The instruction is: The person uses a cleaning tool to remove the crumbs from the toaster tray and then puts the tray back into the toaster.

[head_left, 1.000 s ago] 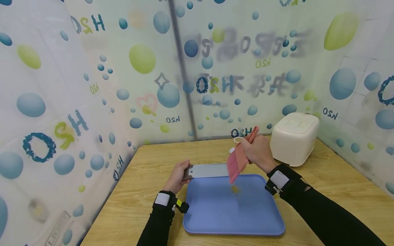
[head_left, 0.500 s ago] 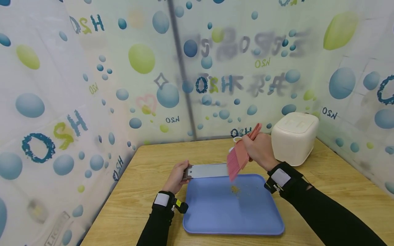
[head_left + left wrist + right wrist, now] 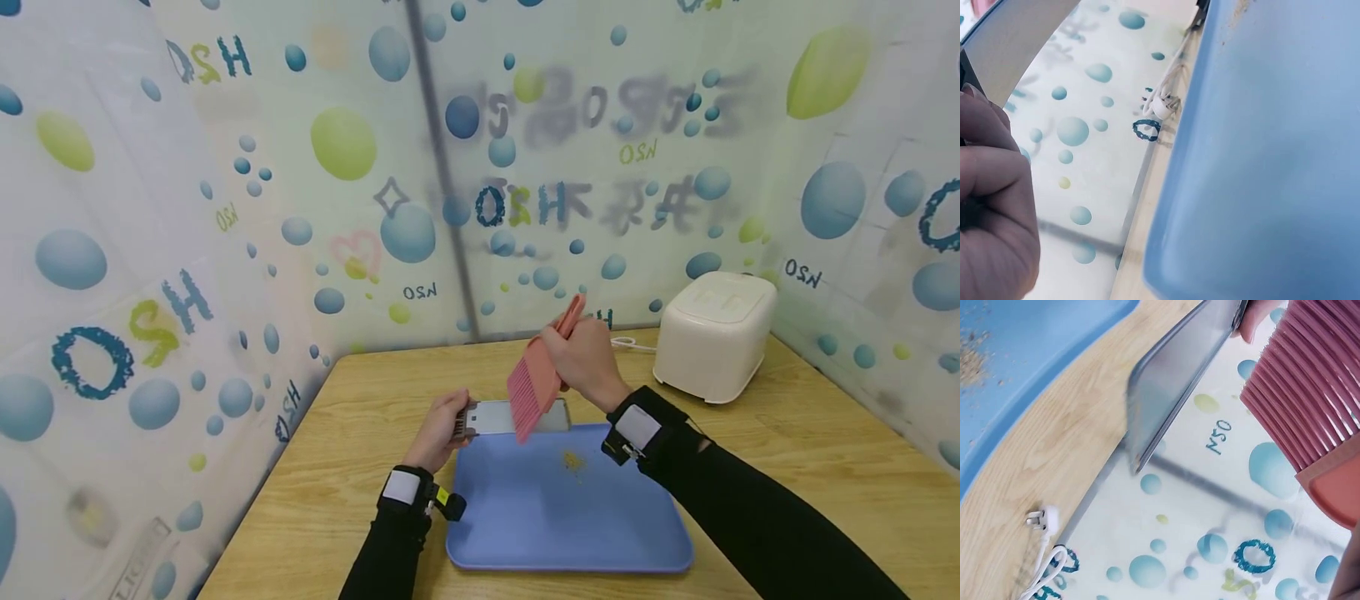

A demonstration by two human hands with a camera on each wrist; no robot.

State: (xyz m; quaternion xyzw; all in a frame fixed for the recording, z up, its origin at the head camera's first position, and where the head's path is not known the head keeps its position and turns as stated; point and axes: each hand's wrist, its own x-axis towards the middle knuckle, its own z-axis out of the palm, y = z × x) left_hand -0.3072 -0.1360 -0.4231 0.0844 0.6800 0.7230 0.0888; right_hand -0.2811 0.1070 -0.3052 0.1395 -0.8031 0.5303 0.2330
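My left hand (image 3: 438, 429) grips the dark ribbed end of a flat metal crumb tray (image 3: 491, 418). The crumb tray is held level with the far edge of a blue tray (image 3: 562, 521). My right hand (image 3: 588, 360) holds a pink brush (image 3: 534, 383) by its handle, its bristles slanting down across the crumb tray in the head view. From the right wrist, the brush's bristles (image 3: 1304, 381) show apart from the crumb tray (image 3: 1175, 375). A small heap of tan crumbs (image 3: 573, 461) lies on the blue tray near its far edge.
A cream toaster-like appliance (image 3: 716, 337) stands at the table's back right. Its white cord (image 3: 633, 343) ends in a plug (image 3: 1047, 520) lying on the wooden table (image 3: 375, 392). A patterned curtain (image 3: 345, 250) encloses the back and sides.
The right hand and brush have moved left along the crumb tray, uncovering its right end and the white cord. The left hand has shifted only slightly.
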